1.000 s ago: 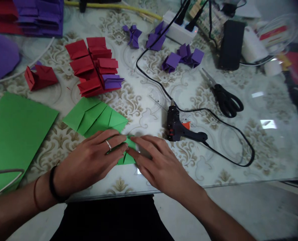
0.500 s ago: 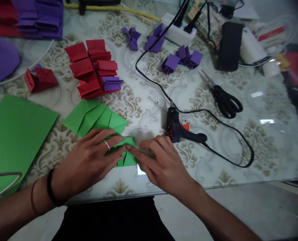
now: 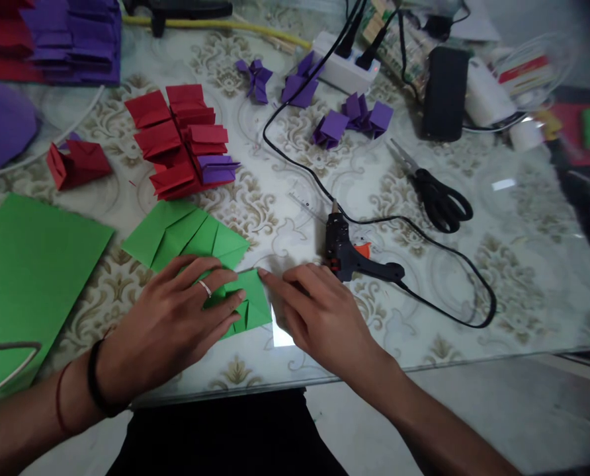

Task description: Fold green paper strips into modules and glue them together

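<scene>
A small folded green paper piece [image 3: 249, 305] lies near the table's front edge. My left hand [image 3: 173, 324] rests flat on its left part, fingers stretched out, a ring on one finger. My right hand [image 3: 319, 317] lies just to its right, with the index fingertip touching the paper's upper right corner and the other fingers spread on the table. A larger folded green piece [image 3: 186, 233] lies just behind my left hand.
A big green sheet [image 3: 27, 271] lies at left. Red folded pieces [image 3: 176, 139] and purple ones [image 3: 347, 118] sit farther back. A black glue gun [image 3: 347, 254] with its cord lies right of my hands, scissors [image 3: 436, 195] beyond it. A power strip [image 3: 342, 63] stands at the back.
My right hand slid rightward off the small green piece, uncovering more of it; only the index fingertip stays at its corner. My left hand kept pressing it down.
</scene>
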`<action>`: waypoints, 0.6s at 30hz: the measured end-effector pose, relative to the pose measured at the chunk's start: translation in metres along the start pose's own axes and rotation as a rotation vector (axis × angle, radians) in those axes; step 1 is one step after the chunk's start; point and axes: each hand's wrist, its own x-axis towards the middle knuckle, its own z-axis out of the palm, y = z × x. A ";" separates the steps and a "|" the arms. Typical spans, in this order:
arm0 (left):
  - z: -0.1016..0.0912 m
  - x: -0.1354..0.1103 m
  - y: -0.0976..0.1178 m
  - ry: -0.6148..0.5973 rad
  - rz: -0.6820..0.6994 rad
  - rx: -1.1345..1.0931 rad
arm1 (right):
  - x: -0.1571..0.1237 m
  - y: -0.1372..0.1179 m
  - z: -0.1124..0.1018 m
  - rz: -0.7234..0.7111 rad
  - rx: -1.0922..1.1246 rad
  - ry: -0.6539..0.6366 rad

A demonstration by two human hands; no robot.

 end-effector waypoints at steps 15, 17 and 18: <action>0.005 0.000 0.009 0.050 -0.185 -0.124 | 0.027 -0.008 -0.004 0.248 0.548 -0.070; -0.001 0.001 0.008 0.088 -0.217 -0.201 | 0.030 -0.007 -0.009 0.269 0.662 -0.086; -0.004 0.001 0.007 0.099 -0.241 -0.249 | 0.031 -0.007 -0.012 0.272 0.705 -0.092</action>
